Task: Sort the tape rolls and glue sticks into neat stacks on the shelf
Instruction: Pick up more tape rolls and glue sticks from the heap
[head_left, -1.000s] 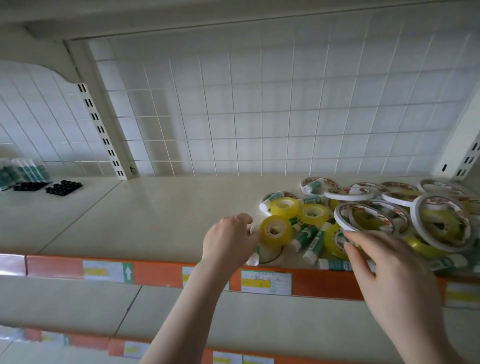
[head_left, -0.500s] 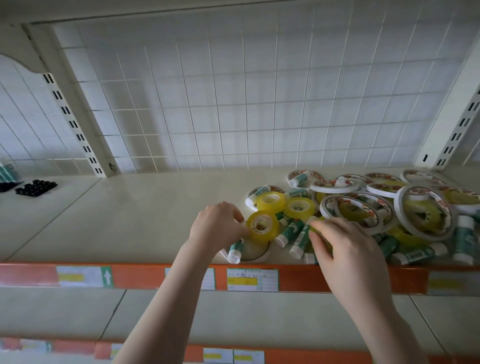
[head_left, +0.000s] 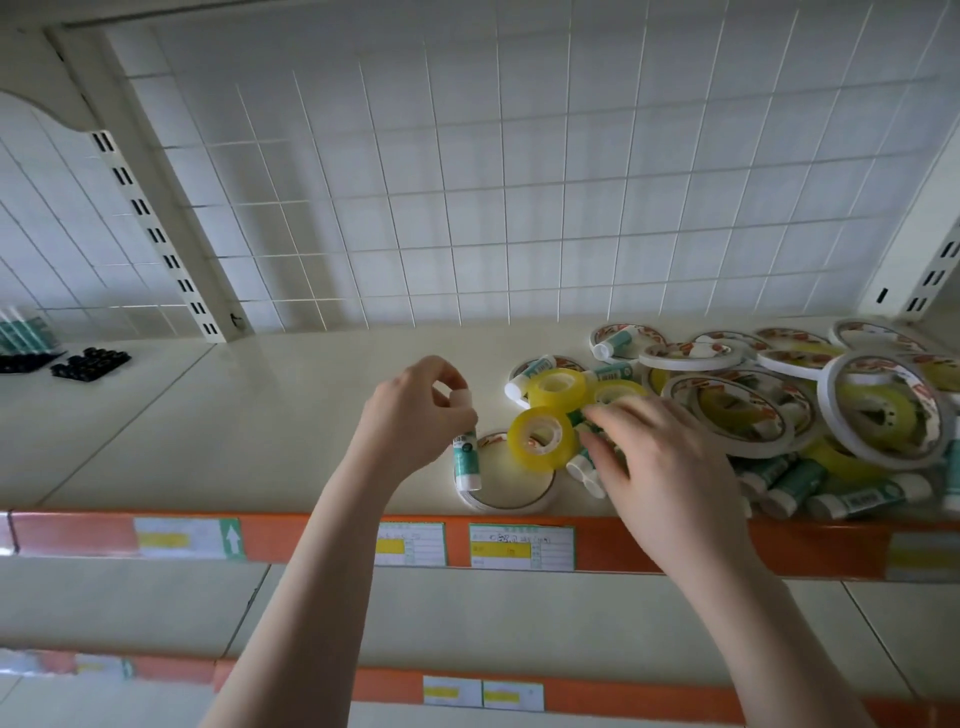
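Note:
A jumble of tape rolls and glue sticks covers the right half of the cream shelf (head_left: 270, 415). My left hand (head_left: 410, 421) grips a green-and-white glue stick (head_left: 466, 457), held upright above a flat white tape ring (head_left: 506, 493) at the shelf's front. My right hand (head_left: 660, 462) reaches into the pile, fingers curled over glue sticks (head_left: 587, 467) beside a small yellow tape roll (head_left: 543, 439); whether it grips one is hidden. More yellow rolls (head_left: 557, 387) and wide white rolls (head_left: 883, 410) lie behind.
An orange price strip (head_left: 311, 535) with labels edges the shelf front. A white wire grid (head_left: 519, 208) backs the shelf. Black trays (head_left: 91, 362) and upright glue sticks (head_left: 23, 332) stand at far left. A lower shelf (head_left: 467, 623) runs beneath.
My left hand has lifted a glue stick up off the shelf and turned it upright. My right hand has moved left into the pile by the yellow roll.

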